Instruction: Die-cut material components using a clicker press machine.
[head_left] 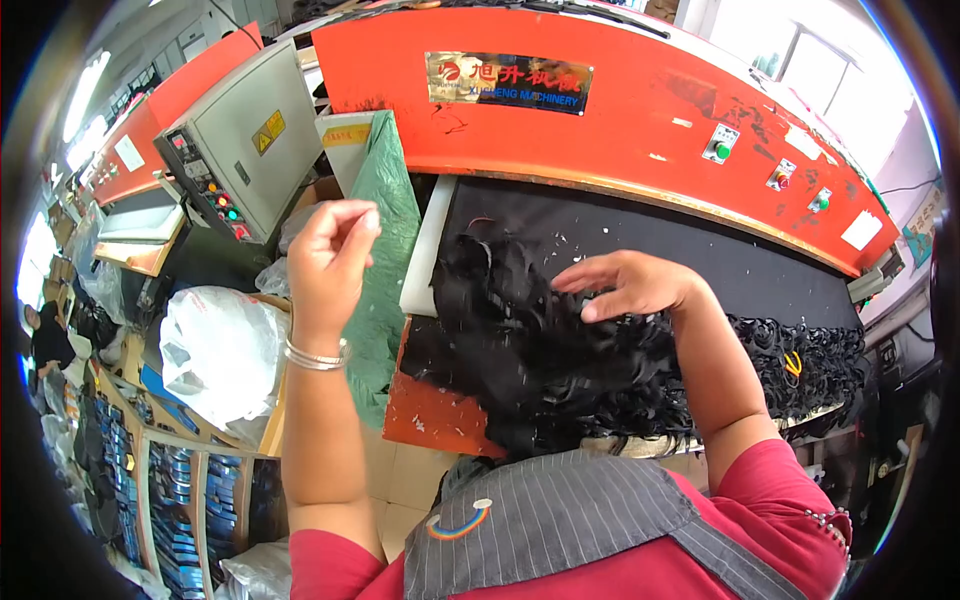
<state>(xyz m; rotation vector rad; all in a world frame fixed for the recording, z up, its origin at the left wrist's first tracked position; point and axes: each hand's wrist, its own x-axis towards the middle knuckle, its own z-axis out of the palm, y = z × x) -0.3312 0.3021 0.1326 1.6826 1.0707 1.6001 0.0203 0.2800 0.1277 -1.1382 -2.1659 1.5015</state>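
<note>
My right hand (628, 284) lies palm down, fingers spread, on a big heap of black cut pieces (545, 350) piled on the black bed (700, 250) of an orange press machine (640, 90). My left hand (332, 255) is raised left of the heap, over a green plastic sheet (380, 240). Its thumb and fingertips are pinched together, and I cannot tell whether anything small is between them. A silver bangle sits on that wrist.
A white cutting board (425, 250) edges the bed's left side. A grey control box (245, 140) with buttons stands at left, a white plastic bag (215, 350) below it. More black pieces (800, 360) lie at right. Shelves with blue items (170, 490) are at lower left.
</note>
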